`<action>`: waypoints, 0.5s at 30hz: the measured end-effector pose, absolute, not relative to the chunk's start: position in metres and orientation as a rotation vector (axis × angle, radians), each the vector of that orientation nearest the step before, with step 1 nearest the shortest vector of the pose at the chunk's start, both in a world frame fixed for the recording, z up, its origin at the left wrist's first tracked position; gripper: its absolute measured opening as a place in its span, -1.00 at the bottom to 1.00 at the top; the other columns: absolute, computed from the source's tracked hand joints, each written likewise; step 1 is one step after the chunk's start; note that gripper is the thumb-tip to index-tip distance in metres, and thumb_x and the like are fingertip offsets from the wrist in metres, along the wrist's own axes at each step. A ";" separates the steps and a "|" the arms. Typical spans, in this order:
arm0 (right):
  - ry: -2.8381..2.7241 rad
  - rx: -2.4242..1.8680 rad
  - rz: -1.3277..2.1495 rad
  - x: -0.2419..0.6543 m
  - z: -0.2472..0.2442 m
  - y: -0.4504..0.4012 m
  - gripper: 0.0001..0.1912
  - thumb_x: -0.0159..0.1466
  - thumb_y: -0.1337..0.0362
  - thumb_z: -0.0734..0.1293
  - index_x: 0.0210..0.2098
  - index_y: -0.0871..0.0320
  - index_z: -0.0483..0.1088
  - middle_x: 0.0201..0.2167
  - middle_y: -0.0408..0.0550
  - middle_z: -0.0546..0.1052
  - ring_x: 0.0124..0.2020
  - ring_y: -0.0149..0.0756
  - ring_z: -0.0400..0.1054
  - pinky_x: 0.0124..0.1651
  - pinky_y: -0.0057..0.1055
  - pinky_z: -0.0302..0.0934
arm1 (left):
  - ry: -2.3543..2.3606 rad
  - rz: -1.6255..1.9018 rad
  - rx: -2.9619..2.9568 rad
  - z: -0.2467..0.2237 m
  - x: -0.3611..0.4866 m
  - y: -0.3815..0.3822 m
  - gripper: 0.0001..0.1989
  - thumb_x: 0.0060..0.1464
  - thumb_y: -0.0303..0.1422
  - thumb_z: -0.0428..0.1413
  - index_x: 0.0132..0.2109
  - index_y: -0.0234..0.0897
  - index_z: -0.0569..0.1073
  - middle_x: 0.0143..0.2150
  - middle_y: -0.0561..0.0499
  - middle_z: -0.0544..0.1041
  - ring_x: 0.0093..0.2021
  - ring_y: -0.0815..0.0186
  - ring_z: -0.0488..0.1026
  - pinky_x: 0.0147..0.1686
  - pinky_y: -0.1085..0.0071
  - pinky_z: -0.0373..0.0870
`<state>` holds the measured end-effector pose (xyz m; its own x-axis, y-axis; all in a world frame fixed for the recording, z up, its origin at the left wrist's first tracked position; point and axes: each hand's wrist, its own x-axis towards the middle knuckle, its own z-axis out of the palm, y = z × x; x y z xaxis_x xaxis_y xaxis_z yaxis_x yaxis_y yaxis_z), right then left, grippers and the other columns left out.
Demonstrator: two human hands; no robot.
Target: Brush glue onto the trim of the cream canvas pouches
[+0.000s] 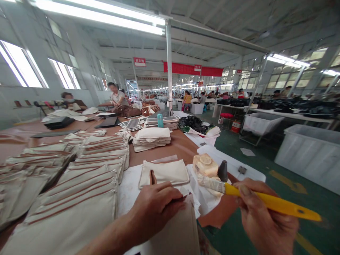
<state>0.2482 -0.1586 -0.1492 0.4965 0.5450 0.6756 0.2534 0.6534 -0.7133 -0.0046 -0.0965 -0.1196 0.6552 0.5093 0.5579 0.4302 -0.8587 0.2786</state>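
Note:
My right hand (265, 216) is closed around a paintbrush with a yellow handle (276, 205). The brush's whitish, caked bristles (209, 183) are beside a yellowish, glue-crusted container (205, 164) and a dark cone-shaped object (223, 171). With fingers bent, my left hand (156, 205) grips the top edge of a cream leather pouch piece (175, 233), whose lower part runs out of view. A small brown strip (152, 177) sticks up behind my left knuckles. Just beyond lies another cream pouch piece (164, 171) on white paper.
Overlapping rows of cream pieces with brown edges (79, 191) cover the table's left. A cream stack (152, 138) and a teal bottle (160, 120) stand farther back. White bins (310, 156) are at right. Two people work across the table at left.

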 end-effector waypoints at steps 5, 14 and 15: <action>-0.919 -0.805 0.452 0.242 -0.128 -0.171 -0.91 0.21 0.27 0.50 -0.37 0.14 0.55 -0.36 -0.04 0.49 -0.59 -0.44 0.25 -0.59 -0.52 0.18 | 0.441 0.948 3.312 -0.108 -0.005 -0.112 -0.75 0.37 -0.41 -0.06 -0.26 -0.29 0.45 -0.50 0.07 0.43 -0.55 0.35 0.26 -0.53 0.29 0.02; -1.379 -0.773 0.538 0.248 -0.133 -0.182 -0.88 0.35 0.32 0.35 -0.29 0.11 0.56 -0.43 -0.03 0.46 -0.45 -0.31 0.31 -0.48 -0.48 0.26 | 0.255 1.052 3.383 -0.106 -0.009 -0.118 -0.89 0.24 -0.49 0.01 -0.21 -0.38 0.44 -0.46 0.03 0.47 -0.53 0.34 0.27 -0.54 0.24 -0.06; -1.410 -0.769 0.532 0.251 -0.132 -0.183 -0.89 0.35 0.32 0.36 -0.28 0.10 0.56 -0.46 -0.05 0.45 -0.46 -0.31 0.31 -0.48 -0.48 0.25 | 0.265 1.055 3.385 -0.107 -0.009 -0.119 -0.89 0.24 -0.49 0.02 -0.22 -0.38 0.44 -0.47 0.03 0.46 -0.54 0.34 0.27 -0.54 0.24 -0.07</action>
